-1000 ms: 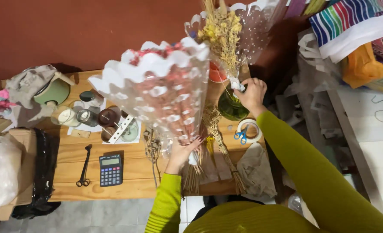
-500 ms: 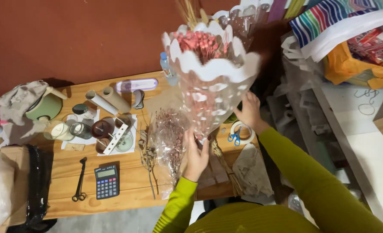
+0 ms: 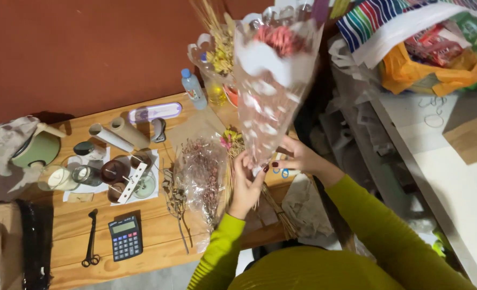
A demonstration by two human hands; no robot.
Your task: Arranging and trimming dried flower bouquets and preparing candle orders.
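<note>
Wooden worktable (image 3: pixel 158 236) against red wall; left hand (image 3: pixel 245 185) and right hand (image 3: pixel 297 158) both closed around cellophane bouquet sleeve (image 3: pixel 270 91) base at 12 o'clock, mid-wrapping; the grip looks in need of steadying.

Red-brown wall (image 3: pixel 77 48) behind wooden table (image 3: pixel 158 236)

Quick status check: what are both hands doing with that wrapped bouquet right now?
Left hand and right hand both grip the wrapped bouquet at its narrow base, held upright. Dried sprigs in clear wrap lie on the wooden table just beside the left hand.
</note>
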